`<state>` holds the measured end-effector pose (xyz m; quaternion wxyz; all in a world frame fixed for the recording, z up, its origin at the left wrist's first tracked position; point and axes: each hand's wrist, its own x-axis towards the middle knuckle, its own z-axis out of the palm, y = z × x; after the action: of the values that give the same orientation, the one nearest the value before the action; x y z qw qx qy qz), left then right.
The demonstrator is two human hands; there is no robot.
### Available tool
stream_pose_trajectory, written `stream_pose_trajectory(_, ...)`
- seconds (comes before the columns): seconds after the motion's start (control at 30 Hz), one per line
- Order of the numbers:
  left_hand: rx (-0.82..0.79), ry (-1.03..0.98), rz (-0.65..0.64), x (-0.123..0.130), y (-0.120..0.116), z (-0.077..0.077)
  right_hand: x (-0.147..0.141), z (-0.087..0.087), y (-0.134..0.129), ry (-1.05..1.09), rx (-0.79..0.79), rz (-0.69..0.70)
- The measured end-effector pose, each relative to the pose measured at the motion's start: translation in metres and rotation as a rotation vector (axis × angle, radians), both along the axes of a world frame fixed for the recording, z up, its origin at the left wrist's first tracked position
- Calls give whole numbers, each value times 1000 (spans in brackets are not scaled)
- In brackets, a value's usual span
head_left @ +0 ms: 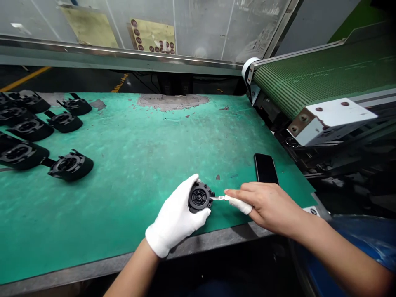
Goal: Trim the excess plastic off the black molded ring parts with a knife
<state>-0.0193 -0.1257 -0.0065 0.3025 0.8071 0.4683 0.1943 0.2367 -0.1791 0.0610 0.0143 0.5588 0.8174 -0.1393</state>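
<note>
One blade (219, 198), long axis crosswise, points left at the round part (199, 197).

Your view shows soft, pale glare on the worn green tabletop (148, 144), deep shadow below, and stretched edges.

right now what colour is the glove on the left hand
The fabric glove on the left hand is plain white, clearest in the head view.
</note>
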Motion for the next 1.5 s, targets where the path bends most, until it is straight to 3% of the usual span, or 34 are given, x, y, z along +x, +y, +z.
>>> stream_pose_trajectory(0.1,-6,4,-12,1,-1,0,9,-7,5,-65,32,-43)
stream_pose_trajectory(0.23,-79,22,-71,-4,6,9,30,-20,12,-198,136,-271)
stream_pose_trajectory(0.33,-194,62,-287,-24,24,24,37,-26,9,-42,145,-289)
stream_pose_trajectory(0.4,-196,23,-349,-44,35,33,33,-27,4,89,110,-235)
stream_pose_trajectory(0.5,-158,-164,-121,-65,33,38,18,-25,-1,222,41,-153)
stream_pose_trajectory(0.57,-148,-184,41,-64,19,33,5,-22,0,262,9,-97)
stream_pose_trajectory(0.77,-65,-102,177,-26,-19,-1,-29,-13,16,133,1,41)
stream_pose_trajectory(0.93,-60,-36,183,-23,-17,-4,-23,-11,34,-12,66,123)
stream_pose_trajectory(1.07,-68,-2,162,-27,-14,-1,10,-13,50,-241,168,-68)
stream_pose_trajectory(1.13,-66,2,145,-28,-14,-1,17,-9,50,-221,162,-110)
stream_pose_trajectory(1.27,-33,-20,128,-27,-15,-4,-3,-1,37,8,37,142)
stream_pose_trajectory(1.33,-26,-26,131,-26,-16,-5,-13,-2,35,-10,41,172)
stream_pose_trajectory(1.43,-54,-36,105,-27,-13,0,-6,-9,42,-194,141,14)
stream_pose_trajectory(1.5,-122,-32,-7,-35,-3,9,6,-12,47,-222,177,-103)
